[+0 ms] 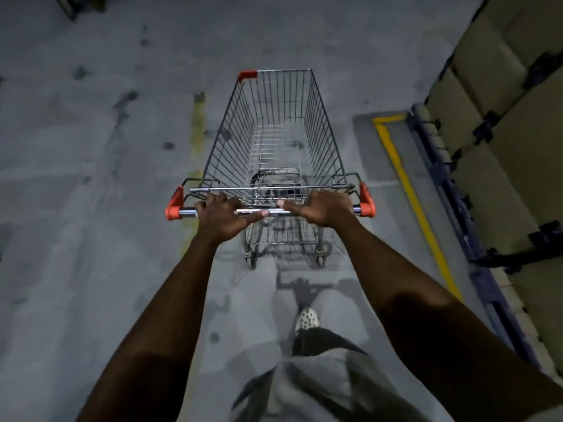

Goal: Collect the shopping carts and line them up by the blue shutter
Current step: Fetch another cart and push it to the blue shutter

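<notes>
Two hands gripped the handle bar (186,213) of a wire shopping cart (274,132). The left hand (224,216) had its fingers curled over the bar near the left orange cap, and the right hand (323,210) did likewise near the right cap. The cart stood on the grey concrete floor (91,147), left of a yellow line (408,190) and stacked boxes (502,117).

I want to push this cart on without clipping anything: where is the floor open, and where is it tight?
Open: the concrete floor left of the cart, past the faded stripe, and ahead of it. Tight: right side, where the yellow line borders the blue pallet stacked with boxes.
</notes>
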